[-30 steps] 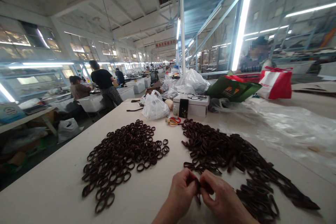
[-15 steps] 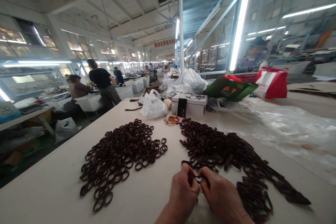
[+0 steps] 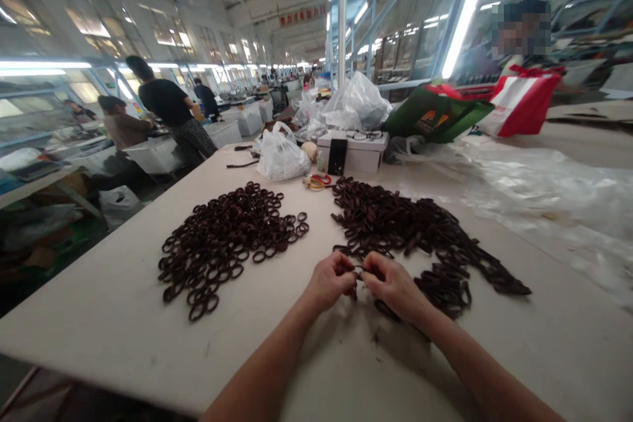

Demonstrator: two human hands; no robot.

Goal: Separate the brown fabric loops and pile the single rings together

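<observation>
Head view: left hand (image 3: 332, 280) and right hand (image 3: 390, 282) pinch one strip (image 3: 359, 269) — one ring pile (image 3: 227, 231), one loop pile (image 3: 395, 221).

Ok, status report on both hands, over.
Left fingers, right fingers: pinching a dark piece. Ring pile off left. Loop pile just beyond; nothing visibly blocking.

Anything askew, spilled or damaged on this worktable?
Mainly the green bag: it slumps at a slant beside the white box. The dark rings and dark loops lie loose, in separate heaps; no spill or damage stands out.
</observation>
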